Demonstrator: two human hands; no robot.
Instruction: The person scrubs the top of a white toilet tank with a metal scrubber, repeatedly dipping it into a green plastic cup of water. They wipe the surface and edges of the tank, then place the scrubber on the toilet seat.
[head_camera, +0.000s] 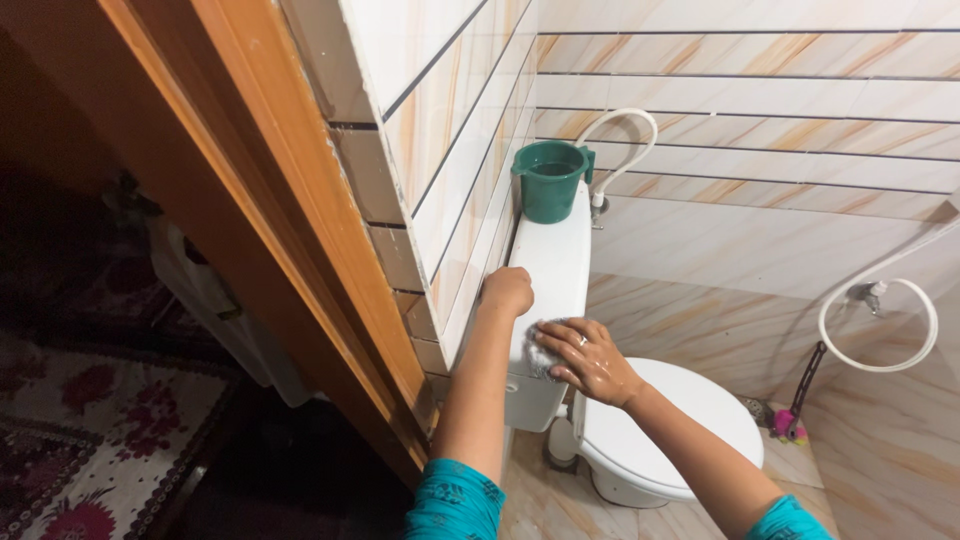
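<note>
Right hand (588, 358), fingers spread flat, presses a small pale wet scrub pad (537, 352) onto the near end of the smooth white glossy toilet cistern lid (557, 262); pad mostly hidden under the fingers, its edge showing at the left. Left hand (508, 291) curled shut, resting on the lid's left edge against the wall, just beside the right hand, gripping nothing visible. Dark green round plastic mug (550, 180) stands upright at the lid's far end, well apart from both hands. White oval closed toilet seat (690, 410) below right hand. Glossy marble-streaked wall tiles (760, 110) behind; white flexible hose (628, 140) loops by the mug. Brown wooden door frame (270, 220) left.
</note>
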